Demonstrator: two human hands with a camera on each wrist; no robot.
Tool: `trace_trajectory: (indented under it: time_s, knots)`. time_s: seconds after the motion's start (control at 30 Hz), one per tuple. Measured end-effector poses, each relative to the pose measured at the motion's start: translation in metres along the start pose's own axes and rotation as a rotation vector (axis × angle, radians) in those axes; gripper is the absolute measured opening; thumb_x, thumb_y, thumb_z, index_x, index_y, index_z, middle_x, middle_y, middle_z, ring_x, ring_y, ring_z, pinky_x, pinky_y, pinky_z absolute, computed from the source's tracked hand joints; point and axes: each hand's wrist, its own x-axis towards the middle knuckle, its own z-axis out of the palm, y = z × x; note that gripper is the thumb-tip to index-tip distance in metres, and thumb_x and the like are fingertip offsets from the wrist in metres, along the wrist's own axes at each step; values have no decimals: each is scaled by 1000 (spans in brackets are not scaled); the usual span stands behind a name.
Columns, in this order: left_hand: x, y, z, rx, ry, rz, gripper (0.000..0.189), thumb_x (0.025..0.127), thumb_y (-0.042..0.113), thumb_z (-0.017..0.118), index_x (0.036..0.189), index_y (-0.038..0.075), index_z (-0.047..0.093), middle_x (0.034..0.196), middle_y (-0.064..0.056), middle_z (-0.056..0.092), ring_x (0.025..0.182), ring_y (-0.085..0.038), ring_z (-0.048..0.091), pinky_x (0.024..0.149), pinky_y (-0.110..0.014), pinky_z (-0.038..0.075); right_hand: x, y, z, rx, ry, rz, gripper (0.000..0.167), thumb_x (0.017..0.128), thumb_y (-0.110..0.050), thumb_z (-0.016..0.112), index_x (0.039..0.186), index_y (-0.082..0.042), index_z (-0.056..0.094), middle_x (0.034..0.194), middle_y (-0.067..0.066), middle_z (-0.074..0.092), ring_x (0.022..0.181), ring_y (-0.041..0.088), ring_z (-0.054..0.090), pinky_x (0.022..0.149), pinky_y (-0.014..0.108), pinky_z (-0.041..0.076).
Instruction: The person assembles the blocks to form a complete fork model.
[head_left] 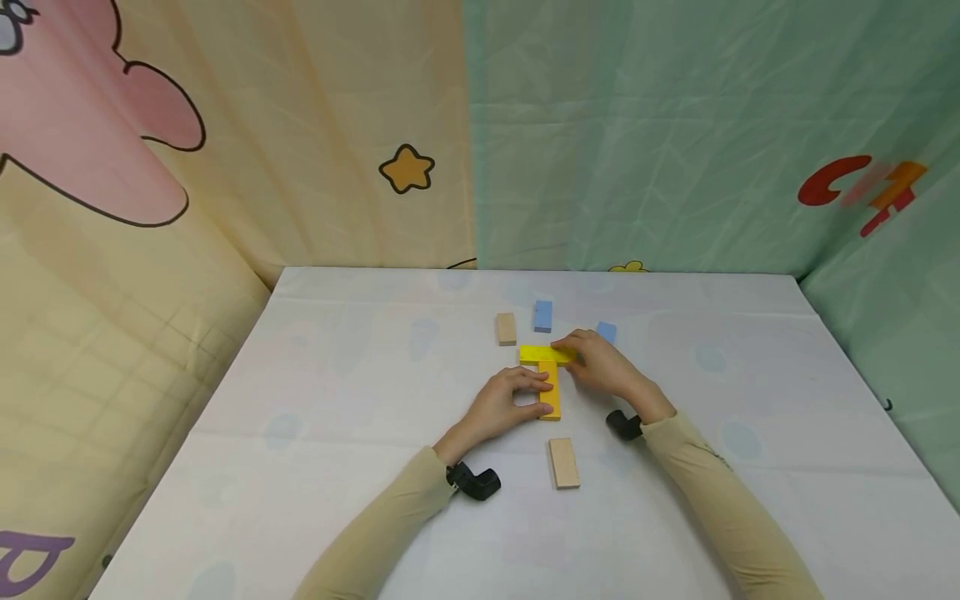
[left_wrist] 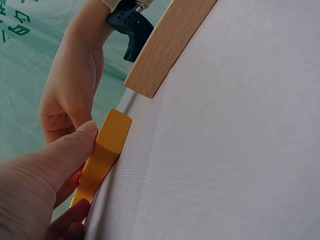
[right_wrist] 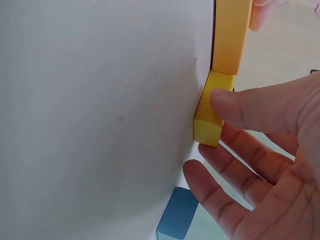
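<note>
Two wooden blocks form a T on the table. A bright yellow block (head_left: 536, 355) lies crosswise, and an orange-yellow block (head_left: 551, 403) runs from its middle toward the person. My left hand (head_left: 501, 404) holds the orange-yellow block from its left side, thumb near the close end in the left wrist view. At the right end of the yellow block, my right hand (head_left: 602, 367) pinches it between thumb and fingers. In the right wrist view the end of the orange-yellow block (right_wrist: 232, 37) meets the side of the yellow block (right_wrist: 206, 131).
A plain wood block (head_left: 564, 463) lies in front of the T. Behind it are another plain wood block (head_left: 506, 329) and a blue block (head_left: 543, 317). A second blue block (head_left: 607, 330) is partly hidden behind my right hand. Printed curtains rise at the white table's (head_left: 337, 350) back edge.
</note>
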Motion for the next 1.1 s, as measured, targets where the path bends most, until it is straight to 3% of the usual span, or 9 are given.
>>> trace_trajectory:
  time_s: [0.57, 0.87, 1.1]
  knots:
    - [0, 0, -1, 5, 5, 14, 34, 83, 29, 74, 112, 11, 71, 124, 2, 61, 114, -13, 52, 97, -28, 38, -14, -2, -1, -25, 18, -10, 34, 89, -5, 64, 123, 2, 61, 130, 23, 51, 120, 40, 45, 99, 53, 35]
    - [0, 0, 0, -9, 1, 3, 34, 83, 28, 74, 112, 11, 71, 124, 2, 61, 114, -13, 51, 96, -28, 38, -44, -14, -7, -2, 78, -39, 27, 91, -12, 65, 117, -3, 66, 120, 14, 60, 111, 32, 54, 91, 47, 44]
    - [0, -1, 0, -14, 10, -4, 35, 82, 28, 75, 112, 11, 70, 124, 2, 61, 114, -13, 51, 97, -27, 38, -68, -21, -4, 54, 20, -115, 25, 88, -15, 69, 112, -6, 68, 110, 3, 65, 102, 22, 60, 85, 41, 48]
